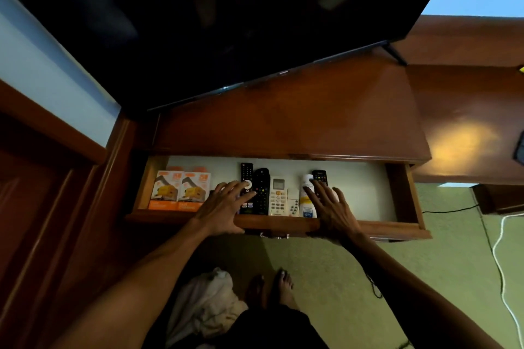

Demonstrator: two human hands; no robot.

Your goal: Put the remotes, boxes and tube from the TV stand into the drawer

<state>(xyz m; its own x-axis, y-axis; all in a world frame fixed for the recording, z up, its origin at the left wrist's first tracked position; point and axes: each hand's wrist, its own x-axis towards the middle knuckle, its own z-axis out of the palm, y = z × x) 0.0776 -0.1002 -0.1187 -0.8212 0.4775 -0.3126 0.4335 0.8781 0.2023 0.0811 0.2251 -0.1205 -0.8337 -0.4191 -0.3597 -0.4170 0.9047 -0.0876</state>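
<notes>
The wooden drawer (402, 193) is pulled out under the TV stand top (283, 122). Inside lie two orange boxes (181, 190) at the left, then a black remote with a white ring (246, 176), a second black remote (261, 193), a white remote (278, 197), a white tube (307, 201) and a black remote (319, 176) partly hidden behind my right hand. My left hand (224, 207) rests flat over the front rim, fingers spread onto the first black remote. My right hand (331, 207) lies flat too, fingers spread over the tube and far remote. Neither hand holds anything.
A large black TV (226, 22) stands on the stand. A metal handle (273, 235) hangs on the drawer front. White cable (502, 263) and a black cord run over the green carpet at right. Pale cloth (207, 300) lies by my bare feet.
</notes>
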